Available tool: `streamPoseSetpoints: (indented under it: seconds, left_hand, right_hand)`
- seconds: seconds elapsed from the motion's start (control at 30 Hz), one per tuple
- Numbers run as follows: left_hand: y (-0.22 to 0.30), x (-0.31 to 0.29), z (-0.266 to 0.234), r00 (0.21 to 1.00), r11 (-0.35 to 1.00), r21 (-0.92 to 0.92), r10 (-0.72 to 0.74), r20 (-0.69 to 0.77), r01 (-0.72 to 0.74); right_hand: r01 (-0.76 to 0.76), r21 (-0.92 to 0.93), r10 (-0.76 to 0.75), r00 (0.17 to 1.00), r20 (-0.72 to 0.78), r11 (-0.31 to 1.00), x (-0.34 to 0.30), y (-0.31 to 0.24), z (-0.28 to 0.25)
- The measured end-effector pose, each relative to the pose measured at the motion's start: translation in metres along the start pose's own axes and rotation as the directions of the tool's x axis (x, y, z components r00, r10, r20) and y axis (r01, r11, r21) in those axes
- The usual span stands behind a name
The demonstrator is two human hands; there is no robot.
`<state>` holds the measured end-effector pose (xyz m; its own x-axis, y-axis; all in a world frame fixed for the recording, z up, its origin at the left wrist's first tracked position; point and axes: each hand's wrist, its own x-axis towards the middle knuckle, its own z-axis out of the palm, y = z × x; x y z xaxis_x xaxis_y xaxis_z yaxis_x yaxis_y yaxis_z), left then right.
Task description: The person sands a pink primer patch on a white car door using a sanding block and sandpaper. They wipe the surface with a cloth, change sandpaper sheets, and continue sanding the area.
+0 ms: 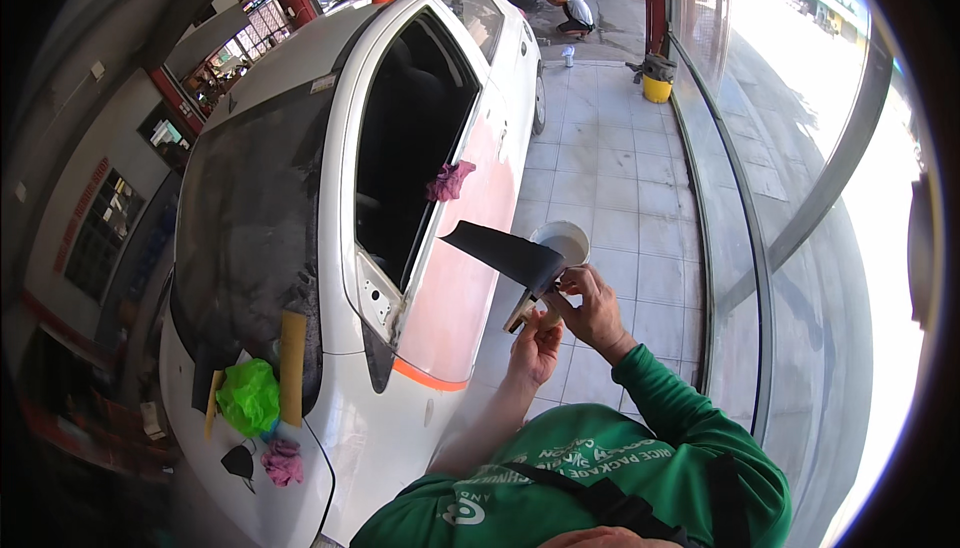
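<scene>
In front of me both my hands hold a car side mirror (505, 253) with a long black tapered shell and a paler mounting base. My left hand (538, 351) grips the base from below, fingers curled up against it. My right hand (594, 311) pinches the mirror's near end from the right, its fingertips bent over it. The far tip of the shell points left toward the car door (455, 278), which has pinkish filler patches and an orange lower edge strip. Bare metal with holes shows at the door's mirror mount (376, 296). Behind the mirror stands a whitish bucket (566, 238).
The white car (340, 428) fills the left side. A pink rag (450, 181) hangs on its window sill; a green plastic bag (248, 398), sanding blocks (292, 368) and another rag (283, 461) lie on the hood. A glass wall (740, 218) runs along the right; a person (576, 10) crouches far off.
</scene>
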<state>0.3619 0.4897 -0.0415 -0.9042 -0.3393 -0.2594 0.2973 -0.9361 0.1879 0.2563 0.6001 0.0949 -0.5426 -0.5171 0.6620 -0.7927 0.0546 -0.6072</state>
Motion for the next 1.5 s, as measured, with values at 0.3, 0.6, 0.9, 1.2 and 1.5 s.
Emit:
streamPoseSetpoints:
  seconds: [0.3, 0.6, 0.9, 1.2, 1.5]
  left_hand:
    - [-0.001, 0.001, 0.001, 0.999, 0.999, -0.022, 0.030, -0.017, -0.030]
    - [0.000, 0.000, 0.015, 0.999, 0.998, -0.046, 0.050, -0.011, -0.050]
    - [-0.004, 0.004, 0.011, 0.994, 0.998, 0.006, 0.061, -0.085, -0.061]
    - [0.013, -0.012, 0.015, 0.935, 0.855, 0.457, 0.333, -0.123, -0.244]
    - [0.028, -0.020, 0.041, 0.890, 0.450, 0.843, 0.451, 0.071, -0.295]
  right_hand:
    - [0.304, -0.099, -0.300, 0.952, 0.053, 0.948, 0.029, -0.005, -0.009]
    - [0.335, -0.121, -0.331, 0.942, 0.053, 0.935, 0.043, -0.004, -0.010]
    - [0.331, -0.146, -0.324, 0.943, 0.073, 0.932, 0.042, 0.006, -0.012]
    - [-0.339, 0.087, 0.308, 0.916, 0.258, 0.937, 0.070, 0.008, -0.064]
    - [-0.600, -0.070, 0.512, 0.609, 0.606, 0.797, 0.032, 0.057, -0.037]
